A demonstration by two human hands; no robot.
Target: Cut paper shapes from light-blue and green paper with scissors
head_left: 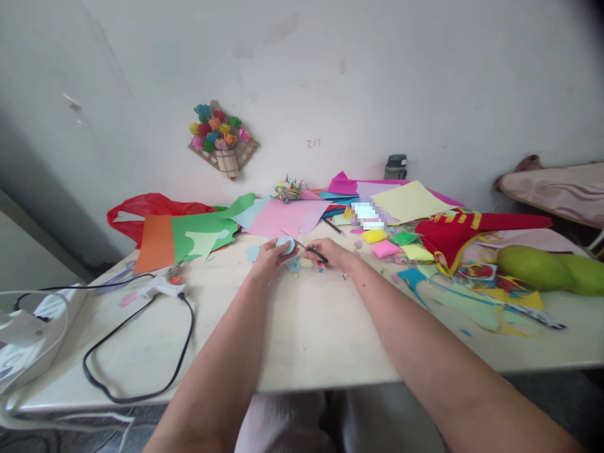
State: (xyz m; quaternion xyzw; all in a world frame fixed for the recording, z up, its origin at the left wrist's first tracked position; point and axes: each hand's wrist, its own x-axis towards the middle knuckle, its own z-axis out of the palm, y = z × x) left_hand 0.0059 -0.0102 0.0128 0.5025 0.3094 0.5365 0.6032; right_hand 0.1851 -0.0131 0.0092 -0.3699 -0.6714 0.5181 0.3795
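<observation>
My left hand [271, 258] pinches a small light-blue paper disc [285, 245] between its fingers, just above the table. From the right, my right hand [330, 253] grips a pair of scissors with dark handles [316, 254]. The scissor blades [296, 241] point left, close to the disc's edge; whether they touch the paper I cannot tell. Left of my left hand lies another light-blue paper piece [253, 253]. Small paper scraps [304, 263] are scattered on the table under and between both hands.
A glue gun [163, 286] with a looping black cord and a power strip [54, 305] occupy the left. Coloured paper sheets [287, 218] line the back. On the right are a red cloth [453, 236], green fruit [535, 267], paper offcuts [465, 302] and a cutter [538, 314].
</observation>
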